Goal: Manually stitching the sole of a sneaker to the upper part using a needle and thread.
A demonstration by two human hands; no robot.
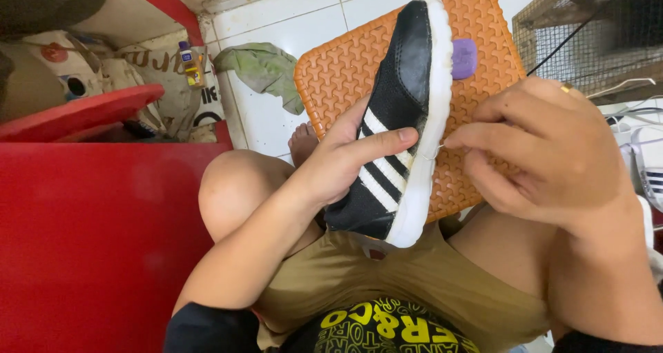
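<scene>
Black sneaker in left hand grip; right hand fingers pinched at white sole, above orange stool.

Black shoe, white stripes; orange woven stool.

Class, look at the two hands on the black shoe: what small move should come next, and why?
Probably the right hand should draw away from the white sole, pulling tight whatever it pinches there. Its fingertips meet at the sole's edge on something thin, possibly a needle or thread, too small to tell. The left hand already steadies the shoe on its side over the lap.
</scene>
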